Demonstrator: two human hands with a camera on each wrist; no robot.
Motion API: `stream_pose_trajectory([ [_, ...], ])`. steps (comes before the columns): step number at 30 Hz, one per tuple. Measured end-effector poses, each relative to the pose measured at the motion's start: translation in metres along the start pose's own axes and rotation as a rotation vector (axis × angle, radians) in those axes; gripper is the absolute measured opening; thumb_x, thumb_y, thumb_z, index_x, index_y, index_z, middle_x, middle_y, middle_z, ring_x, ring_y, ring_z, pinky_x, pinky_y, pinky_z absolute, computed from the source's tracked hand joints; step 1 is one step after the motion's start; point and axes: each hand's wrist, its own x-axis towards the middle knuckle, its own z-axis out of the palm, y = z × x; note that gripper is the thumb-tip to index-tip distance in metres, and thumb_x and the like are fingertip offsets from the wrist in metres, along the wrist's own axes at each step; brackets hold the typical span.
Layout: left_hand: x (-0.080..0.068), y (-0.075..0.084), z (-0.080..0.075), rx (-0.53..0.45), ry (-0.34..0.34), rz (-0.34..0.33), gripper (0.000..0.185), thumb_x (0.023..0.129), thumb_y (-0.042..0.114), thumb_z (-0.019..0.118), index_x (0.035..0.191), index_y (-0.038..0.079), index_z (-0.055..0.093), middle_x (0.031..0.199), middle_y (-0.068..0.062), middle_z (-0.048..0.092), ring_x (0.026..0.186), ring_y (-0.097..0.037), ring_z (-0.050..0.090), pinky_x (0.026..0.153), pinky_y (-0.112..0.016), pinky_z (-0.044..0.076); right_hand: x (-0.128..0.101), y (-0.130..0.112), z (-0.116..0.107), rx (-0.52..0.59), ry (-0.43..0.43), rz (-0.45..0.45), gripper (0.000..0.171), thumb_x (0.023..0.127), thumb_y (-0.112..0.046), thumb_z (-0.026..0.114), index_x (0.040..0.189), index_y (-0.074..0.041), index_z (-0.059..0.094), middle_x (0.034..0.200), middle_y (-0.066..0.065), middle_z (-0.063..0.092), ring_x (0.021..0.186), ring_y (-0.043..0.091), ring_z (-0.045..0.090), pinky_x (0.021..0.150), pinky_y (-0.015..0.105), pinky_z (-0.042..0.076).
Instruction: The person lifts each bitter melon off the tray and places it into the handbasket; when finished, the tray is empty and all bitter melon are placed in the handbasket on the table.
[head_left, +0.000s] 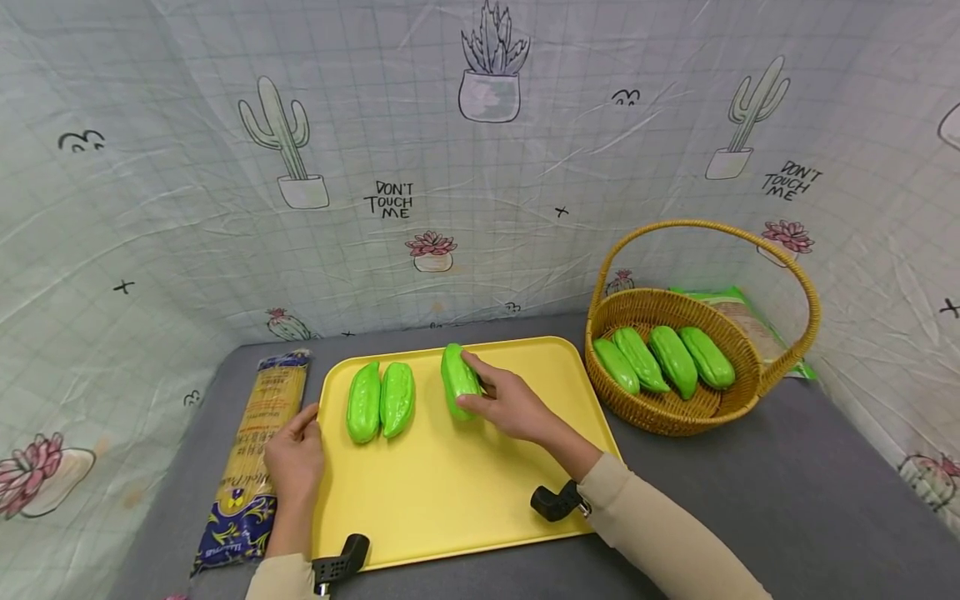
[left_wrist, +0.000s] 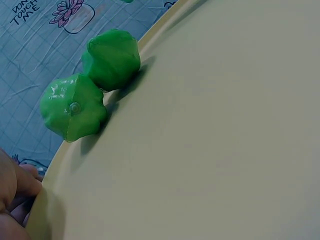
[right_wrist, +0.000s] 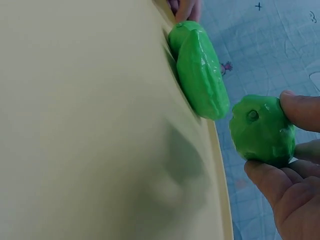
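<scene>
My right hand (head_left: 513, 404) grips a green bitter melon (head_left: 454, 379), thumb on one side and fingers on the other. In the right wrist view, the blunt stem end of this bitter melon (right_wrist: 260, 130) faces the camera, and a shadow falls on the tray below. Two more bitter melons (head_left: 363, 404) (head_left: 397, 398) lie side by side on the left part of the yellow tray (head_left: 442, 500). At the tray's left rim, my left hand (head_left: 296, 458) holds the edge with bent fingers; its fingertips (left_wrist: 31, 186) show right at the rim in the left wrist view.
A wicker basket (head_left: 675, 422) with a tall handle stands right of the tray, holding several bitter melons (head_left: 672, 360). Behind it lies a green-edged packet (head_left: 750, 321). Left of the tray is a pack of spaghetti (head_left: 258, 450). A printed cloth (head_left: 525, 183) hangs behind the grey table (head_left: 720, 500).
</scene>
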Motion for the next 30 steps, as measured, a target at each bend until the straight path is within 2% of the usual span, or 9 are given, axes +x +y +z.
stream_pose_trajectory([
  [12, 0.000, 0.000, 0.001, 0.004, 0.004, 0.002, 0.036, 0.105, 0.008, 0.049, 0.136, 0.002, 0.065, 0.138, -0.026, 0.063, 0.125, -0.041, 0.063, 0.065, 0.007, 0.032, -0.025, -0.001, -0.021, -0.023, 0.007, -0.038, 0.076, 0.103, -0.022, 0.061, 0.164, -0.013, 0.017, 0.171, 0.017, 0.015, 0.148, 0.037, 0.041, 0.110, 0.045, 0.049],
  [22, 0.000, -0.003, 0.001, -0.001, 0.005, 0.001, 0.036, 0.105, 0.009, 0.049, 0.137, 0.002, 0.064, 0.139, -0.025, 0.062, 0.126, -0.040, 0.063, 0.065, 0.008, 0.032, -0.041, -0.005, -0.042, -0.041, 0.028, -0.073, 0.076, 0.103, -0.021, 0.061, 0.164, -0.011, 0.017, 0.170, 0.020, 0.015, 0.147, 0.039, 0.042, 0.107, 0.044, 0.051],
  [30, -0.001, -0.001, 0.001, 0.001, 0.002, 0.005, 0.037, 0.105, 0.009, 0.048, 0.137, 0.002, 0.064, 0.139, -0.025, 0.062, 0.126, -0.041, 0.062, 0.065, 0.007, 0.032, -0.054, -0.001, -0.058, -0.063, 0.050, -0.067, 0.076, 0.103, -0.024, 0.060, 0.164, -0.011, 0.017, 0.170, 0.021, 0.015, 0.145, 0.041, 0.044, 0.106, 0.044, 0.052],
])
